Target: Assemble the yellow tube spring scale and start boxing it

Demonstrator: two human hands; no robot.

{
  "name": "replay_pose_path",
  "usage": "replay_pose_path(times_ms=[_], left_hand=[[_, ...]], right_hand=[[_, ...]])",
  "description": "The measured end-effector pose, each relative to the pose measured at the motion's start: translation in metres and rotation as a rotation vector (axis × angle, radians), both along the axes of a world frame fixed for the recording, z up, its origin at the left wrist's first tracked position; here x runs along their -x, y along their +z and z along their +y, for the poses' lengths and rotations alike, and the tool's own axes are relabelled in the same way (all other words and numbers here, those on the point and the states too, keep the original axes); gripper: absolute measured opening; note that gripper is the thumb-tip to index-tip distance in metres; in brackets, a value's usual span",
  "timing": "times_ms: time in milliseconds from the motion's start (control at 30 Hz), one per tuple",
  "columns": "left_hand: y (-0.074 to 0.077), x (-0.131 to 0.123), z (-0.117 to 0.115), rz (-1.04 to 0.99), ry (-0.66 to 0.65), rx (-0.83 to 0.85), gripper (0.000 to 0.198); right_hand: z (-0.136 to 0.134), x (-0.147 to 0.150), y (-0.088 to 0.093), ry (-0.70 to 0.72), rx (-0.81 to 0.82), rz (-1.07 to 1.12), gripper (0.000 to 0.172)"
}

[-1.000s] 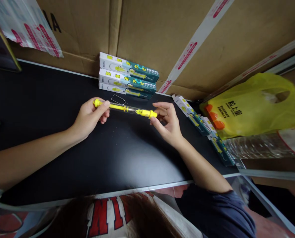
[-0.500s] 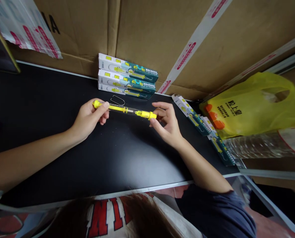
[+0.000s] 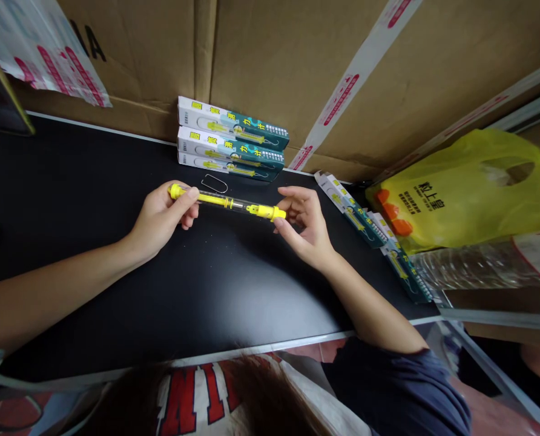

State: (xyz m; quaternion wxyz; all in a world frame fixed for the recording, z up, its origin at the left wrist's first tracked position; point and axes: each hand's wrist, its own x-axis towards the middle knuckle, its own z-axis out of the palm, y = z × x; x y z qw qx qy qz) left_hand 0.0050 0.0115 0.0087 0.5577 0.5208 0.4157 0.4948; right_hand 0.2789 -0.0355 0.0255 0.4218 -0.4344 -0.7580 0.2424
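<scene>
The slim clear tube (image 3: 228,203), yellow at both ends and along much of its inside, was held whole and nearly crosswise, pointing from just past nine o'clock to just past three, with a greyish stretch showing near its middle.

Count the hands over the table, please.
2: the left hand holds one end of the yellow tube; the right hand is at the other end. No other hands show.
</scene>
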Motion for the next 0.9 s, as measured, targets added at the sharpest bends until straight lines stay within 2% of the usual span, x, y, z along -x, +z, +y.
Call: replay_pose_path(times_ms=[333,567,900], left_hand=[[0.0003,0.0002,-0.0004,0.001,0.006,0.003,0.022],[0.0014,-0.0001,-0.0008,0.001,0.004,0.01,0.022],[0.0015,0.001,0.0006,-0.008,0.01,0.008,0.018]], right_hand=[[-0.0011,-0.0018,-0.0004,0.003,0.014,-0.068,0.041],[0.0016,-0.0019,-0.001,0.015,-0.053,0.007,0.044],[0.0,-0.0008,-0.0026,0.046,-0.044,-0.011,0.04]])
